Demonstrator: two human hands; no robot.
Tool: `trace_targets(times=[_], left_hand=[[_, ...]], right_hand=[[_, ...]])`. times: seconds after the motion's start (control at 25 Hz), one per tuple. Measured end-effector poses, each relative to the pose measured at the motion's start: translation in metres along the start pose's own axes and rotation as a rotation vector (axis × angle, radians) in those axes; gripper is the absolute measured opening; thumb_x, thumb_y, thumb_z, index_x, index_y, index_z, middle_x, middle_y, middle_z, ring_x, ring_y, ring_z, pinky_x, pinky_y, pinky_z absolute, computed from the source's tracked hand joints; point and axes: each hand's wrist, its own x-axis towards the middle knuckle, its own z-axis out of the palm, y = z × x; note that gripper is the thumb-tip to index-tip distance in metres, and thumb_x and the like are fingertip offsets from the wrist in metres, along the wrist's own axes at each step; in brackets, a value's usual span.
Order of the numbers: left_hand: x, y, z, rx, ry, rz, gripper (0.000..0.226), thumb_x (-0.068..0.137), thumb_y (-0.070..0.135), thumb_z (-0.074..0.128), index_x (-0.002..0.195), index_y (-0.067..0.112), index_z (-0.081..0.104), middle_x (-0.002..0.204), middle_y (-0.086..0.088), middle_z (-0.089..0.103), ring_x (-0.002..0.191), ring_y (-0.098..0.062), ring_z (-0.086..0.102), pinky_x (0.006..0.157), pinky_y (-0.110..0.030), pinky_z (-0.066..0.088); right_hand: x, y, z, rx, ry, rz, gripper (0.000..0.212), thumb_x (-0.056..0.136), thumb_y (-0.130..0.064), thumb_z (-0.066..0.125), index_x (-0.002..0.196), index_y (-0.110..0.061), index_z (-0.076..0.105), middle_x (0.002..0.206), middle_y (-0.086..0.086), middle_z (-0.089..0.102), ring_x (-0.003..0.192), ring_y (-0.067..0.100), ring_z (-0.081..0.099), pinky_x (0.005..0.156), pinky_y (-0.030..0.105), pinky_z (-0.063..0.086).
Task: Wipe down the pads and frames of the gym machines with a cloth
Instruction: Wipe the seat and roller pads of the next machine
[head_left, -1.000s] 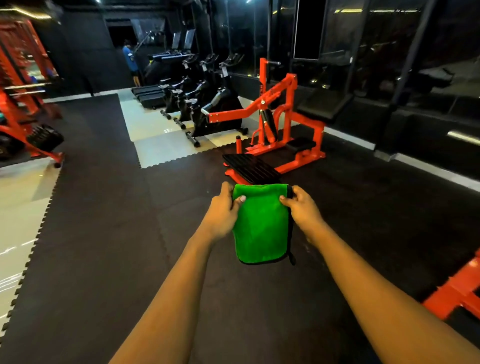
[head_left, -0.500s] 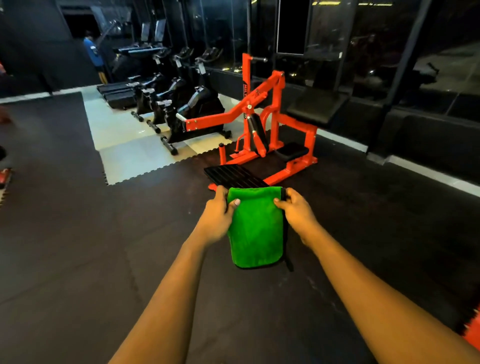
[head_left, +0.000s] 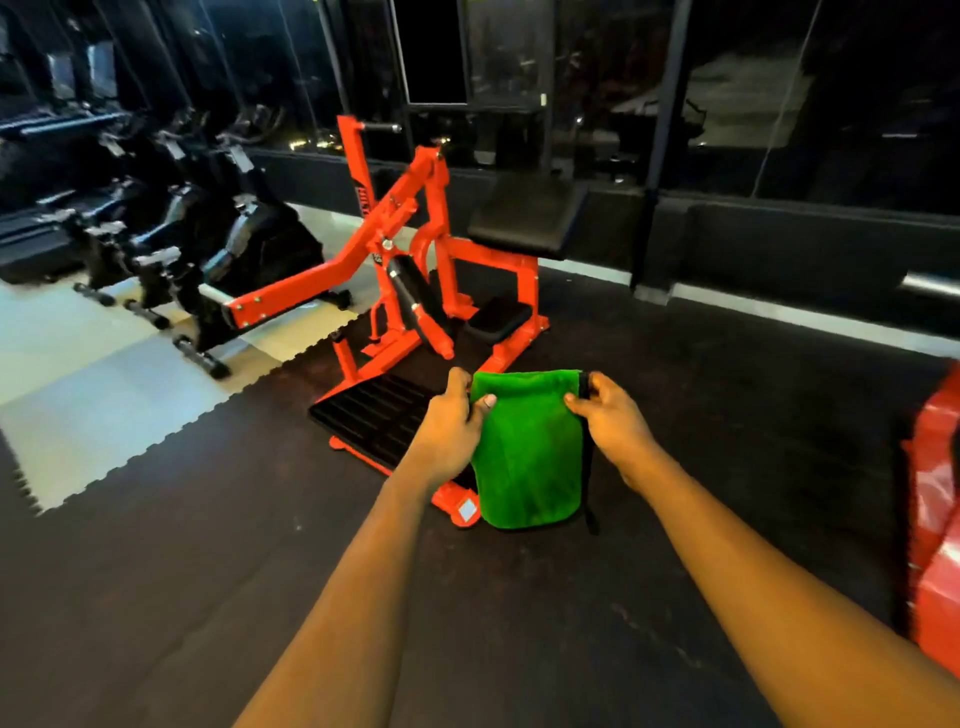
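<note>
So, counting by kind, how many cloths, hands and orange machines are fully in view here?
Green cloth: 1
Hands: 2, left hand and right hand, both pinching the cloth's top edge
Orange machine: 1
Total: 4

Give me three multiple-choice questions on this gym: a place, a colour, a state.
1. Where do the black exercise bikes stand?
A) left of the orange steel-framed gym machine
B) right of it
C) on its footplate
2. What colour is the soft black-edged cloth?
A) white
B) blue
C) green
3. How is that cloth held?
A) balled in one fist
B) pinched at its top corners by the left hand and right hand
C) spread on a pad
A: bikes line its left. C: plainly green. B: each hand pinches a corner.
</note>
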Motion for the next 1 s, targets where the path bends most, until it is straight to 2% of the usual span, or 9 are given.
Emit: trace_targets(times=[0.08, 0.12, 0.24, 0.36, 0.44, 0.52, 0.64, 0.84, 1.0], left_hand=[[0.055, -0.013, 0.020, -0.012, -0.027, 0.009, 0.020, 0.103, 0.019, 0.055, 0.101, 0.012, 0.037, 0.067, 0.003, 0.048, 0.057, -0.012, 0.051, 0.053, -0.039, 0.044], [0.083, -0.016, 0.028, -0.002, -0.022, 0.028, 0.019, 0.103, 0.019, 0.055, 0.101, 0.012, 0.037, 0.068, 0.003, 0.050, 0.058, -0.011, 0.053, 0.054, -0.036, 0.044], [0.167, -0.014, 0.045, 0.014, -0.001, 0.065, 0.017, 0.102, 0.017, 0.055, 0.103, 0.012, 0.039, 0.068, 0.007, 0.052, 0.058, 0.000, 0.056, 0.051, -0.017, 0.040], [0.254, -0.007, 0.052, 0.057, 0.035, 0.092, 0.018, 0.102, 0.019, 0.056, 0.101, 0.013, 0.039, 0.066, 0.004, 0.050, 0.057, -0.004, 0.052, 0.051, -0.025, 0.037], [0.312, -0.004, 0.058, 0.062, 0.061, 0.090, 0.020, 0.102, 0.019, 0.057, 0.099, 0.014, 0.037, 0.063, 0.005, 0.047, 0.053, -0.003, 0.048, 0.047, -0.018, 0.032], [0.362, -0.010, 0.073, 0.071, 0.065, 0.091, 0.021, 0.102, 0.019, 0.057, 0.098, 0.014, 0.037, 0.060, 0.005, 0.045, 0.050, -0.003, 0.048, 0.047, -0.017, 0.032], [0.427, -0.031, 0.104, 0.026, 0.020, 0.090, 0.020, 0.101, 0.020, 0.058, 0.099, 0.014, 0.039, 0.066, 0.001, 0.051, 0.054, -0.002, 0.050, 0.055, -0.028, 0.037], [0.568, -0.057, 0.154, -0.025, -0.080, 0.132, 0.020, 0.101, 0.016, 0.057, 0.099, 0.013, 0.037, 0.068, 0.008, 0.050, 0.059, 0.009, 0.056, 0.051, -0.013, 0.034], [0.698, -0.060, 0.167, -0.049, -0.120, 0.172, 0.017, 0.102, 0.019, 0.057, 0.102, 0.014, 0.040, 0.073, 0.007, 0.054, 0.063, 0.001, 0.055, 0.054, -0.013, 0.035]], right_hand=[[0.053, 0.008, -0.011, -0.004, 0.033, 0.002, 0.010, 0.093, -0.012, 0.066, 0.094, -0.022, 0.067, 0.102, 0.007, 0.074, 0.100, 0.027, 0.070, 0.096, 0.052, 0.053], [0.080, 0.010, -0.016, -0.007, 0.038, -0.001, 0.009, 0.093, -0.012, 0.066, 0.094, -0.021, 0.066, 0.103, 0.008, 0.074, 0.100, 0.028, 0.070, 0.096, 0.052, 0.053], [0.168, 0.007, -0.033, 0.000, 0.040, -0.020, 0.007, 0.087, -0.022, 0.069, 0.094, -0.022, 0.068, 0.099, 0.006, 0.075, 0.097, 0.026, 0.071, 0.094, 0.053, 0.053], [0.255, -0.007, -0.049, 0.058, 0.016, -0.042, 0.015, 0.079, -0.030, 0.068, 0.094, -0.031, 0.070, 0.101, 0.001, 0.076, 0.098, 0.023, 0.071, 0.097, 0.054, 0.053], [0.306, -0.020, -0.060, 0.078, 0.037, -0.052, 0.012, 0.084, -0.026, 0.069, 0.095, -0.031, 0.069, 0.102, 0.000, 0.075, 0.098, 0.021, 0.071, 0.097, 0.052, 0.054], [0.352, -0.020, -0.071, 0.071, 0.034, -0.043, 0.011, 0.092, -0.018, 0.067, 0.096, -0.028, 0.068, 0.101, 0.000, 0.075, 0.097, 0.019, 0.071, 0.097, 0.051, 0.054], [0.413, -0.004, -0.091, 0.039, 0.033, -0.019, 0.011, 0.094, -0.018, 0.065, 0.099, -0.027, 0.068, 0.103, -0.001, 0.075, 0.098, 0.019, 0.071, 0.097, 0.050, 0.054], [0.547, 0.025, -0.118, 0.003, 0.111, 0.009, 0.007, 0.090, -0.019, 0.069, 0.096, -0.023, 0.068, 0.100, 0.002, 0.075, 0.097, 0.023, 0.071, 0.096, 0.053, 0.053], [0.657, 0.011, -0.138, -0.023, 0.201, 0.000, 0.009, 0.086, -0.022, 0.070, 0.094, -0.019, 0.066, 0.097, 0.006, 0.074, 0.098, 0.030, 0.070, 0.095, 0.053, 0.053]])
